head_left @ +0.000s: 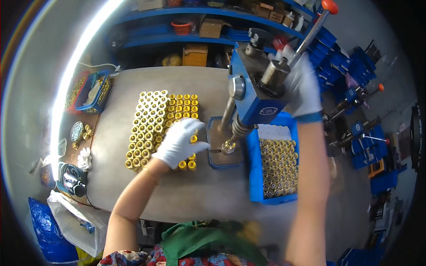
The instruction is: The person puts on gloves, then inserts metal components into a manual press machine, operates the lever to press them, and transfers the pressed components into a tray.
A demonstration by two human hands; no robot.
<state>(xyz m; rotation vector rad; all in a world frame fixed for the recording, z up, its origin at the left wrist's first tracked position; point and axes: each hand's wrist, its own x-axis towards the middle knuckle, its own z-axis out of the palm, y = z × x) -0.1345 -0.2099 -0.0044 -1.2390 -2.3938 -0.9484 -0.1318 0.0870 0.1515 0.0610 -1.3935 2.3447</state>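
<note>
My left hand [181, 141], in a white glove, hovers over the near right part of the brass fittings [146, 128] standing in rows on the table. Its thumb and fingers are apart, pointing toward the press, with nothing seen between them. Under the spindle of the blue hand press [259, 84], a brass fitting [228, 146] sits on the base. My right hand [304, 84], also gloved, is raised at the far side of the press, beside the metal lever [310, 33] with its red knob. Motion smears it, and its fingers are partly hidden behind the lever.
Right of the press, a blue bin [256, 177] holds rows of metal-centred fittings. Baskets [95, 95] and a spare glove [84, 158] lie at the left. Blue shelves [177, 40] stand behind the table [186, 195]; more presses [355, 128] are at the right.
</note>
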